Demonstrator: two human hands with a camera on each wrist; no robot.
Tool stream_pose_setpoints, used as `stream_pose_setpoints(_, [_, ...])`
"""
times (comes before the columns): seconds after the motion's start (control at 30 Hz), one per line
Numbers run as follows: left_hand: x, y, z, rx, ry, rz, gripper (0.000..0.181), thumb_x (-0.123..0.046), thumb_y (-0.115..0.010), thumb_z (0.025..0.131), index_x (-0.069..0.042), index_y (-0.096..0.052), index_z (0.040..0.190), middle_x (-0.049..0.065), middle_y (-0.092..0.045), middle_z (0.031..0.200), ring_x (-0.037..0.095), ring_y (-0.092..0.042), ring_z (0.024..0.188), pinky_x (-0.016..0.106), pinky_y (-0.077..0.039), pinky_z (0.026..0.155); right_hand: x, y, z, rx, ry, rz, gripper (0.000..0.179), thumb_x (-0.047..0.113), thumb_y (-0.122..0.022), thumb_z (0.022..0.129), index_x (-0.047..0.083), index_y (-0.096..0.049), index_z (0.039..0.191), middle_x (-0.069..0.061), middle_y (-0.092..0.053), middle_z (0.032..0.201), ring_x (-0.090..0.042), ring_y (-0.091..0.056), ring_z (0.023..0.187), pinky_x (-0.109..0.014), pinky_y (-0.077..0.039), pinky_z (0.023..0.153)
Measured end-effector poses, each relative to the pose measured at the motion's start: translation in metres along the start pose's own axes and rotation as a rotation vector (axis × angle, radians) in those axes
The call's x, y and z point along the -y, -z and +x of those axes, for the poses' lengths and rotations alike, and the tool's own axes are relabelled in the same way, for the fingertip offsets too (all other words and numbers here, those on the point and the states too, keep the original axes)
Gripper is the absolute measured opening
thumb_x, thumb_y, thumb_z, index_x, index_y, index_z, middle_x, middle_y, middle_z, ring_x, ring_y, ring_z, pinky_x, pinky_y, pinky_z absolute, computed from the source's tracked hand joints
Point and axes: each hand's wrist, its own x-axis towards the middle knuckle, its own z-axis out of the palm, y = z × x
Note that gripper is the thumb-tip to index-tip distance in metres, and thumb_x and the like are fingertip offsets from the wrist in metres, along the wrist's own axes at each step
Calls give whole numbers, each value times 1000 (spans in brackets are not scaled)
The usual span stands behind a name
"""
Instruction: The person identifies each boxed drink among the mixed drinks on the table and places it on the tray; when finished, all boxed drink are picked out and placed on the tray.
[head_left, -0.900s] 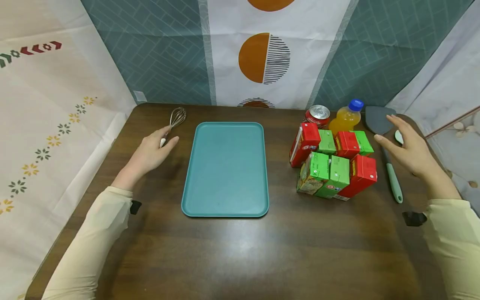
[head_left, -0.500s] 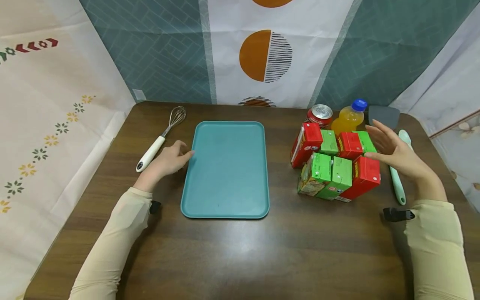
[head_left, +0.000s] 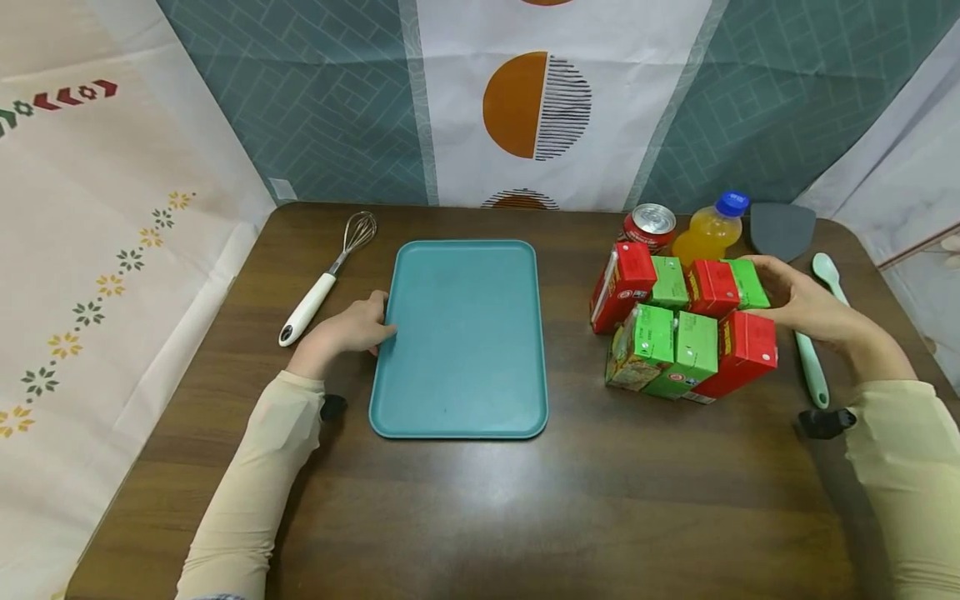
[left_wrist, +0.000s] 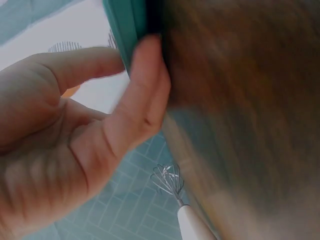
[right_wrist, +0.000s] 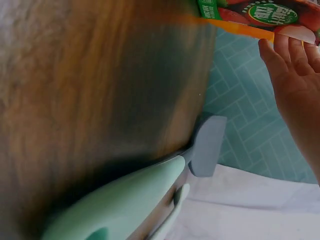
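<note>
My left hand pinches the left rim of the teal tray. In the left wrist view the thumb lies on the rim's inner side, with bent fingers against its outer side. My right hand is curved about the rear right green juice box, fingers behind it and thumb in front. The right wrist view shows fingertips against the printed side of a juice box. That box stands in a cluster of red and green boxes, beside a red juice box.
A white-handled whisk lies left of the tray. Behind the boxes stand a red can and an orange drink bottle. On the right lie a grey spatula with a mint handle and a mint spoon.
My left hand has moved from over the whisk to the tray's left rim. My right hand has come left and down from above the spatula to the green juice box.
</note>
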Motion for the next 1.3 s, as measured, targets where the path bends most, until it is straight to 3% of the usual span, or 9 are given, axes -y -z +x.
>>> stream_pose_setpoints(0.13, [1, -5, 0, 14, -4, -49, 56, -4, -43, 96, 15, -13, 138, 29, -50, 103, 29, -65, 78, 35, -54, 68, -1, -1, -3, -22, 2, -4, 66, -8, -61, 81, 20, -35, 134, 14, -50, 118, 0, -50, 104, -17, -49, 75])
stream_pose_setpoints(0.27, [1, -9, 1, 18, -16, -36, 54, -4, -44, 95, 15, -16, 137, 24, -51, 93, 26, -65, 74, 34, -54, 67, -7, -3, -11, -104, 57, 3, 64, -14, -61, 79, 17, -42, 132, 15, -54, 115, 1, -51, 102, -15, -50, 72])
stream_pose_setpoints(0.37, [0, -9, 1, 19, -23, -26, 55, -5, -44, 94, 14, -16, 137, 25, -51, 96, 25, -65, 72, 33, -54, 67, -10, -6, -19, -162, 98, 65, 63, -18, -59, 79, 13, -44, 131, 14, -56, 115, 1, -53, 101, -13, -49, 72])
stream_pose_setpoints(0.5, [0, -7, 2, 27, -20, 0, 56, -6, -44, 94, 15, -14, 137, 29, -52, 103, 22, -65, 70, 33, -53, 68, -9, -13, -30, -247, 116, 285, 59, -21, -56, 80, 11, -47, 129, 9, -58, 115, -2, -54, 97, -12, -49, 72])
stream_pose_setpoints(0.63, [1, -5, 2, 19, -24, 37, 55, -5, -44, 94, 15, -15, 136, 30, -55, 101, 21, -65, 66, 33, -53, 67, -1, -9, -37, -333, 188, 554, 58, -27, -51, 78, 5, -50, 127, 1, -59, 116, -7, -56, 96, -14, -50, 72])
stream_pose_setpoints(0.77, [0, -3, 3, 10, -34, 46, 53, -4, -44, 94, 15, -17, 135, 29, -56, 99, 21, -65, 67, 33, -53, 67, 16, 4, -44, -414, 287, 698, 59, -31, -47, 77, -3, -49, 128, -5, -58, 119, -11, -58, 99, -16, -51, 75])
stream_pose_setpoints(1.07, [-1, -4, 6, 0, -32, 20, 54, -5, -43, 95, 14, -15, 137, 31, -55, 106, 24, -65, 72, 33, -53, 67, 72, 22, -47, -502, 579, 833, 59, -37, -46, 69, -21, -39, 126, -23, -55, 116, -26, -60, 96, -26, -54, 73])
stream_pose_setpoints(1.17, [2, -4, 5, 3, -25, 23, 58, -6, -43, 95, 14, -11, 140, 32, -53, 108, 23, -65, 71, 34, -53, 69, 93, 19, -42, -515, 625, 890, 61, -39, -48, 66, -23, -38, 125, -25, -54, 114, -29, -61, 94, -29, -55, 72])
stream_pose_setpoints(1.3, [6, -2, 2, -7, -14, 24, 60, -6, -44, 95, 14, -9, 141, 31, -51, 108, 22, -65, 69, 35, -53, 71, 127, 4, -32, -520, 609, 912, 63, -40, -48, 65, -21, -41, 125, -25, -53, 116, -29, -60, 93, -30, -55, 71])
